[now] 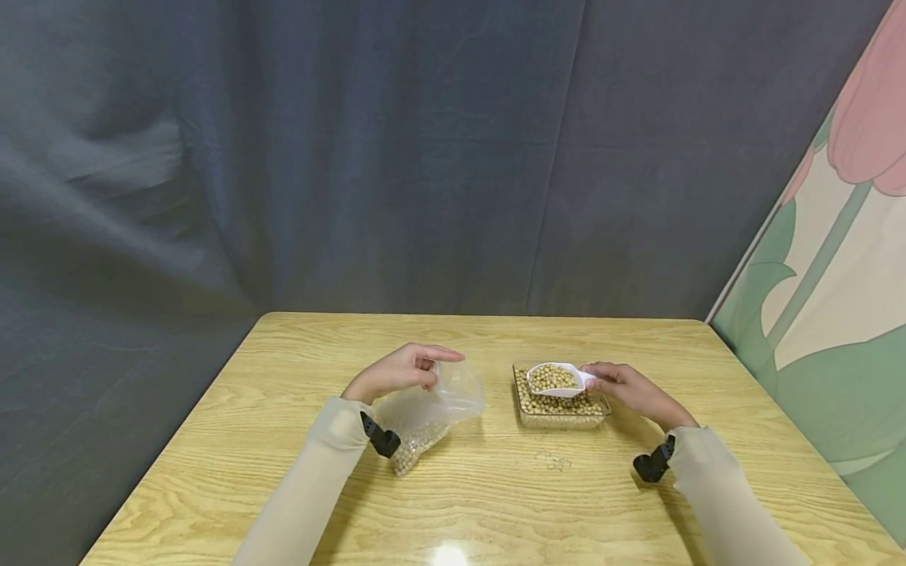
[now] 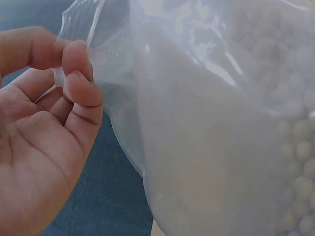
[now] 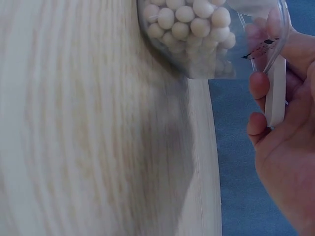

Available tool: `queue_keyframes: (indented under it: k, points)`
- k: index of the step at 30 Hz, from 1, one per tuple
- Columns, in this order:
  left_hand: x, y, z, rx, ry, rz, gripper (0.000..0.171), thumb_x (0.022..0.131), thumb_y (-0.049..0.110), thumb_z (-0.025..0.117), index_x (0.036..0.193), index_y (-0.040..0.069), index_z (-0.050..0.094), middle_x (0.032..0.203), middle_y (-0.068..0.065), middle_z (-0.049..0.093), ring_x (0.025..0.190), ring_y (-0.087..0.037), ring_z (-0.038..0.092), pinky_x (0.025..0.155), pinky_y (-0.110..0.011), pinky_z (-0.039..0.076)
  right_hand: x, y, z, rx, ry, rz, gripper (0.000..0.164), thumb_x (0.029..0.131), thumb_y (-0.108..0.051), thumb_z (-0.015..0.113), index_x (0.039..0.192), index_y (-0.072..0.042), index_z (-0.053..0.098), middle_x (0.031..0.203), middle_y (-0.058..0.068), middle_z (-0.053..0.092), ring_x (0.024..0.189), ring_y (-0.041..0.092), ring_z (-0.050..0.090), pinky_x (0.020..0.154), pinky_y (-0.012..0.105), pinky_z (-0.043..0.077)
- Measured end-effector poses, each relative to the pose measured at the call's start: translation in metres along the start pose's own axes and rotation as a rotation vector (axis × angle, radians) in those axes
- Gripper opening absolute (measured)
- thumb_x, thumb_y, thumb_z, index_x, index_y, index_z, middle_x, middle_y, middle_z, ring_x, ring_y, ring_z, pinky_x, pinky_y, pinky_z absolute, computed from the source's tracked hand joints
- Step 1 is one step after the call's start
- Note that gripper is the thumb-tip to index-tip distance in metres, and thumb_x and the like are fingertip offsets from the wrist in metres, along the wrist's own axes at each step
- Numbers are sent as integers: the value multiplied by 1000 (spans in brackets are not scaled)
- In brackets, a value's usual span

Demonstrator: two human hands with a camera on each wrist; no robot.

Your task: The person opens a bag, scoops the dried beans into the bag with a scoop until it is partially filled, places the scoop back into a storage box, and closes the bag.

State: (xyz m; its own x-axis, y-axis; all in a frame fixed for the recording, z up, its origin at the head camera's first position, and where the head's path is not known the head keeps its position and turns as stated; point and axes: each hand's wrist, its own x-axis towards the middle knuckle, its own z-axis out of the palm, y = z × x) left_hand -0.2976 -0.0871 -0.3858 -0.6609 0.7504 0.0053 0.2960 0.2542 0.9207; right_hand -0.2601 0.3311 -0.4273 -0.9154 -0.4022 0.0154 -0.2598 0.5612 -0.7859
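Observation:
My left hand [image 1: 403, 373] pinches the rim of a clear plastic zip bag [image 1: 453, 393] between thumb and fingers. Round pale-yellow beans [image 1: 418, 444] lie in the bag's lower part, which rests on the table; in the left wrist view the bag [image 2: 197, 137] fills most of the picture. With its fingers around the handle, my right hand [image 1: 633, 389] grips a white scoop [image 1: 582, 376] heaped with the same beans. The scoop overlaps a clear rectangular container [image 1: 562, 422] full of beans. In the right wrist view the scoop's handle [image 3: 276, 93] shows between fingers and palm.
The wood-grain table [image 1: 495, 503] carries everything. A dark curtain [image 1: 425, 157] hangs behind and to the left, and a flower-printed panel [image 1: 835, 314] stands along the right side. Small pale marks [image 1: 555, 461] show on the tabletop in front of the container.

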Motion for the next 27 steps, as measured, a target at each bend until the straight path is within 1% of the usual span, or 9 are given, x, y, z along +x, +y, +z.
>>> queue_keyframes:
  k: [4, 8, 12, 14, 16, 18, 21, 25, 27]
  points:
    - [0, 0, 0, 3, 2, 2, 53, 89, -5, 49, 141, 5, 49, 146, -10, 45, 67, -42, 38, 65, -35, 41, 0, -1, -1, -2, 4, -2, 44, 100, -20, 49, 132, 10, 51, 121, 24, 59, 101, 8, 60, 86, 29, 50]
    - [1, 0, 0, 9, 1, 6, 53, 88, -5, 49, 140, 5, 50, 146, -11, 46, 65, -40, 38, 64, -34, 41, -1, -2, -2, -4, 20, 0, 45, 100, -19, 49, 133, 11, 49, 125, 27, 57, 101, 0, 58, 87, 28, 50]
    - [1, 0, -1, 16, -1, 16, 53, 88, -5, 49, 140, 4, 50, 145, -14, 46, 62, -34, 40, 64, -35, 42, -2, -3, -5, -7, 32, -5, 46, 100, -21, 49, 134, 10, 49, 126, 27, 57, 99, -9, 55, 88, 26, 49]
    - [0, 1, -1, 14, 1, 11, 53, 88, -5, 49, 140, 5, 50, 145, -13, 46, 62, -30, 41, 64, -36, 43, -2, -4, -5, -14, 36, -3, 47, 100, -23, 49, 134, 9, 49, 126, 27, 57, 99, -10, 55, 90, 28, 49]
    - [0, 1, -1, 12, 2, 8, 53, 88, -5, 49, 140, 5, 50, 144, -12, 47, 63, -30, 41, 64, -36, 42, -1, -4, -6, -20, 41, 1, 48, 100, -25, 49, 135, 8, 50, 127, 26, 57, 100, -9, 55, 92, 34, 49]
    - [0, 1, -1, 11, 2, 5, 53, 88, -5, 49, 140, 5, 50, 145, -11, 47, 64, -32, 41, 64, -36, 42, -1, -3, -6, -29, 41, 9, 48, 101, -26, 48, 135, 7, 50, 129, 26, 56, 103, -5, 55, 94, 40, 48]
    - [0, 1, -1, 7, -1, 9, 53, 88, -6, 49, 140, 5, 49, 145, -11, 46, 65, -36, 40, 64, -35, 42, -1, -4, -6, -36, 45, 23, 49, 101, -28, 48, 136, 6, 49, 132, 26, 54, 109, 6, 57, 97, 48, 46]
    - [0, 0, -1, 2, 1, 4, 53, 89, -6, 49, 139, 10, 52, 146, -9, 46, 66, -39, 40, 65, -34, 43, 0, -8, -6, -46, 43, 24, 50, 101, -28, 47, 136, 7, 48, 132, 27, 53, 116, 25, 57, 96, 50, 46]
    - [0, 0, -1, -3, 0, 1, 53, 89, -5, 49, 139, 11, 53, 146, -8, 46, 67, -40, 39, 65, -34, 43, 1, -11, -5, -46, 46, 18, 50, 101, -27, 47, 136, 8, 48, 131, 28, 54, 117, 31, 57, 96, 49, 47]
